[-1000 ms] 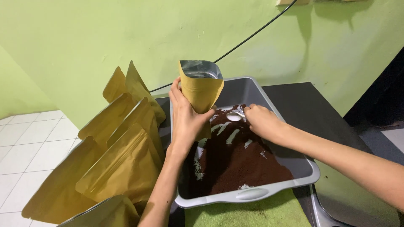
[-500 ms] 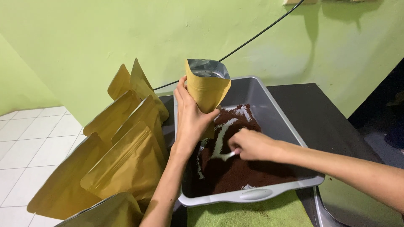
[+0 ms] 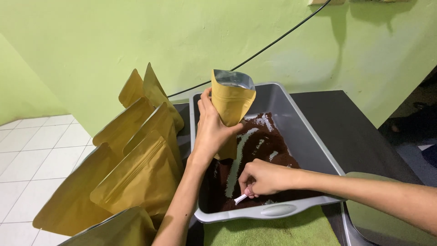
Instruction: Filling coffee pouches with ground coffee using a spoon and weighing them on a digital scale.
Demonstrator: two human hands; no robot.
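Observation:
My left hand grips an open, foil-lined brown paper pouch and holds it upright over a grey plastic tub. Dark brown ground powder covers much of the tub's bottom, with bare grey streaks scraped through it. My right hand is down in the near end of the tub, closed around a small white scoop whose handle tip pokes out below the fingers. The scoop's bowl is hidden by the hand.
Several filled brown pouches stand in a row left of the tub. The tub rests on a dark table with a green cloth at its near edge. A black cable crosses the green wall. White floor tiles lie at left.
My right hand has pulled the scoop from the far middle of the tub back to its near end. The left hand keeps holding the pouch in about the same spot.

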